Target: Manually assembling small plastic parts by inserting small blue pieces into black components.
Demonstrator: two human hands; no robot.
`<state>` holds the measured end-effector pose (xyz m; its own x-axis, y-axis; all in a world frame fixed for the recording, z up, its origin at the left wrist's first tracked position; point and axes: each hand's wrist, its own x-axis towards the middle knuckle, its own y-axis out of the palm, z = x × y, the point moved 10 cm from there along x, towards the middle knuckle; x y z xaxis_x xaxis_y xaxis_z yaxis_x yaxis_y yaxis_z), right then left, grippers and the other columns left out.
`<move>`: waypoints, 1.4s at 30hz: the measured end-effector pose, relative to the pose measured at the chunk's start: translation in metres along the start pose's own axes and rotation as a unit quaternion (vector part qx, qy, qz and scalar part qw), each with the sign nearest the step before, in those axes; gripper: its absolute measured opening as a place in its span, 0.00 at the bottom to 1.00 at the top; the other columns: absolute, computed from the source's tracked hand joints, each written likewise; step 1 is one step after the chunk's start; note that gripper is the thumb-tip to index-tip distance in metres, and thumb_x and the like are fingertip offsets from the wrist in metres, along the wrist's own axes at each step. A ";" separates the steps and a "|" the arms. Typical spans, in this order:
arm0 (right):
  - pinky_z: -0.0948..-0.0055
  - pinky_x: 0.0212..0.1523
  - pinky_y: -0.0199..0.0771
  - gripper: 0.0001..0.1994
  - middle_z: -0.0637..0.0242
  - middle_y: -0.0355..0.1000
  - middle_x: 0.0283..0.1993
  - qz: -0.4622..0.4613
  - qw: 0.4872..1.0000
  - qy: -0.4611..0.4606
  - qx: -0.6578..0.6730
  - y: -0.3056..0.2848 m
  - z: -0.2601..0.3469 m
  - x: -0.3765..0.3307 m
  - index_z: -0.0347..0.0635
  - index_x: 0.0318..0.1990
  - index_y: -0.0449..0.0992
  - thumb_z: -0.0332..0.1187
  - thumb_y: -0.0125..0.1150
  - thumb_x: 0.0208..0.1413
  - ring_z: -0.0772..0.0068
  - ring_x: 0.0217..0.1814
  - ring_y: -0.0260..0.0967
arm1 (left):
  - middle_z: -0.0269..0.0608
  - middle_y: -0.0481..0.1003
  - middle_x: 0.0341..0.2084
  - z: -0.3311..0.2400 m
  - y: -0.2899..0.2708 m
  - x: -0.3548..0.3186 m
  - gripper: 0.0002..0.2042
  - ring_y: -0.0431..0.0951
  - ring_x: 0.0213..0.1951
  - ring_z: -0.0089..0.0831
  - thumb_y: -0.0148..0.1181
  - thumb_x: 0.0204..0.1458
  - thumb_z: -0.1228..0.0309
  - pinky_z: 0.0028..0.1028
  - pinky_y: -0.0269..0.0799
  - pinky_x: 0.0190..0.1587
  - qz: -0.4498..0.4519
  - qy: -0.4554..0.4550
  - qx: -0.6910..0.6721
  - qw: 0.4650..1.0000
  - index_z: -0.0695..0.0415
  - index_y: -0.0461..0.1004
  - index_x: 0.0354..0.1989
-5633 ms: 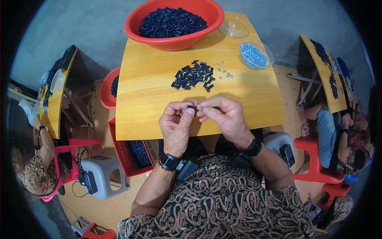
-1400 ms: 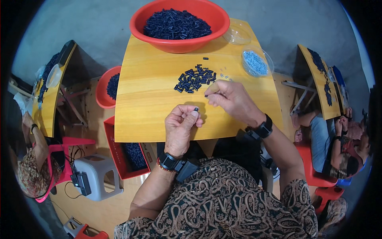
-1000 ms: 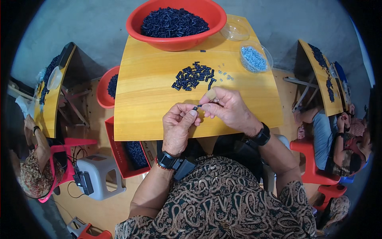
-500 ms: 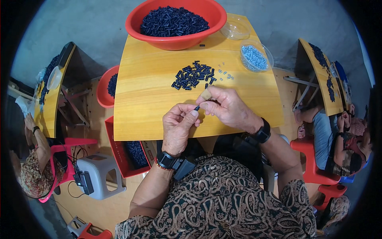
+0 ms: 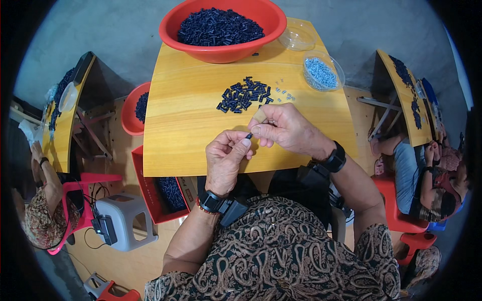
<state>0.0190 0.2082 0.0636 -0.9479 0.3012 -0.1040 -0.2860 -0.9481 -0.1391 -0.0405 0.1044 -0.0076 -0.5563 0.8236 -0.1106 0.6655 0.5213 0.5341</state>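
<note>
A manual-assembly workshop is indicated by wood-grain worktables [image 5: 175,140], a red plastic basin [image 5: 221,54] filled with black pieces [image 5: 221,28], a clear tub [image 5: 340,76] of silvery parts [image 5: 320,71], and seated co-workers [image 5: 439,198].

The bench [image 5: 181,133] has a smooth, faintly glossy wood-grain top. The basin [image 5: 221,55] is glossy plastic; the small dark pieces [image 5: 244,95] look like smooth plastic. The tiny bits [image 5: 320,71] look like shiny metal. The shirt [image 5: 281,246] is matt cloth.

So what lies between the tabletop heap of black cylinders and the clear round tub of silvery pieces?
In the head view, loose silvery pieces lie scattered on the yellow tabletop.
</note>
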 end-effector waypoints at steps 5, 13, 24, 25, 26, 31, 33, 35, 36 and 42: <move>0.77 0.26 0.71 0.07 0.65 0.73 0.24 -0.013 0.996 -0.018 -0.083 0.000 0.009 0.001 0.33 0.31 0.74 0.28 0.58 0.59 0.79 0.25 0.71 | 0.36 0.77 0.28 0.002 -0.001 0.001 0.04 0.75 0.27 0.19 0.59 0.58 0.78 0.19 0.72 0.33 0.000 -0.004 0.006 1.000 0.64 0.75 0.40; 0.70 0.26 0.71 0.05 0.57 0.73 0.22 -0.032 0.987 -0.039 -0.150 0.004 0.016 0.001 0.34 0.29 0.74 0.26 0.58 0.54 0.70 0.23 0.72 | 0.36 0.76 0.28 -0.001 0.000 -0.003 0.03 0.74 0.27 0.20 0.60 0.58 0.78 0.20 0.72 0.32 -0.010 0.022 0.042 0.999 0.63 0.74 0.38; 0.70 0.31 0.73 0.05 0.57 0.74 0.25 -0.015 0.991 -0.044 -0.126 0.014 0.012 -0.003 0.31 0.34 0.77 0.26 0.60 0.55 0.72 0.26 0.72 | 0.36 0.76 0.28 0.001 -0.001 -0.004 0.03 0.73 0.26 0.20 0.59 0.58 0.77 0.20 0.71 0.32 -0.017 0.020 0.040 0.999 0.63 0.73 0.36; 0.71 0.31 0.73 0.07 0.59 0.74 0.25 -0.006 0.998 -0.022 -0.054 0.013 0.007 -0.003 0.30 0.38 0.76 0.26 0.61 0.55 0.72 0.25 0.72 | 0.37 0.76 0.28 0.001 -0.002 -0.004 0.03 0.74 0.27 0.21 0.59 0.59 0.77 0.20 0.71 0.32 -0.013 0.017 0.031 0.999 0.63 0.73 0.37; 0.72 0.32 0.74 0.10 0.60 0.74 0.24 0.002 1.000 0.002 0.019 0.012 0.001 -0.005 0.30 0.43 0.76 0.26 0.61 0.55 0.73 0.25 0.71 | 0.37 0.76 0.28 0.001 -0.002 -0.003 0.03 0.74 0.27 0.21 0.59 0.59 0.77 0.20 0.71 0.32 -0.014 0.017 0.031 0.999 0.63 0.73 0.37; 0.69 0.34 0.75 0.17 0.57 0.74 0.34 -0.053 0.982 -0.108 -0.149 0.008 0.017 -0.017 0.30 0.50 0.72 0.27 0.63 0.53 0.65 0.33 0.74 | 0.39 0.78 0.34 0.006 0.001 -0.001 0.04 0.77 0.32 0.25 0.58 0.59 0.76 0.25 0.75 0.40 0.025 -0.008 -0.131 0.991 0.62 0.74 0.39; 0.67 0.35 0.75 0.19 0.55 0.73 0.37 -0.071 0.955 -0.157 -0.241 0.016 0.033 -0.023 0.30 0.51 0.71 0.27 0.63 0.52 0.61 0.37 0.75 | 0.39 0.78 0.35 0.009 0.000 -0.001 0.03 0.78 0.34 0.26 0.58 0.59 0.76 0.25 0.75 0.42 0.016 -0.017 -0.147 0.989 0.62 0.74 0.39; 0.62 0.38 0.74 0.16 0.53 0.70 0.38 -0.061 0.927 -0.187 -0.320 0.026 0.036 -0.023 0.32 0.47 0.72 0.28 0.64 0.51 0.53 0.42 0.73 | 0.39 0.79 0.36 0.010 0.000 -0.001 0.03 0.78 0.36 0.26 0.57 0.59 0.76 0.26 0.75 0.44 0.005 -0.027 -0.163 0.986 0.62 0.75 0.39; 0.62 0.38 0.74 0.16 0.53 0.70 0.38 -0.061 0.927 -0.187 -0.320 0.027 0.035 -0.023 0.32 0.47 0.72 0.28 0.64 0.51 0.53 0.42 0.73 | 0.41 0.79 0.35 0.009 0.002 -0.001 0.04 0.79 0.36 0.27 0.56 0.59 0.78 0.26 0.75 0.44 0.004 -0.036 -0.182 0.983 0.63 0.75 0.39; 0.57 0.37 0.72 0.11 0.56 0.66 0.32 -0.066 0.910 -0.213 -0.349 0.036 0.034 -0.019 0.35 0.39 0.73 0.29 0.65 0.51 0.51 0.37 0.70 | 0.43 0.80 0.35 0.008 0.001 -0.002 0.05 0.80 0.36 0.27 0.55 0.59 0.80 0.26 0.76 0.44 0.024 -0.057 -0.188 0.980 0.66 0.76 0.39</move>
<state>0.0223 0.1651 0.0945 -0.9227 0.2000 0.3297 -0.3835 -0.5658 -0.7299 -0.0348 0.1054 -0.0130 -0.4555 0.8758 -0.1598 0.4472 0.3803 0.8096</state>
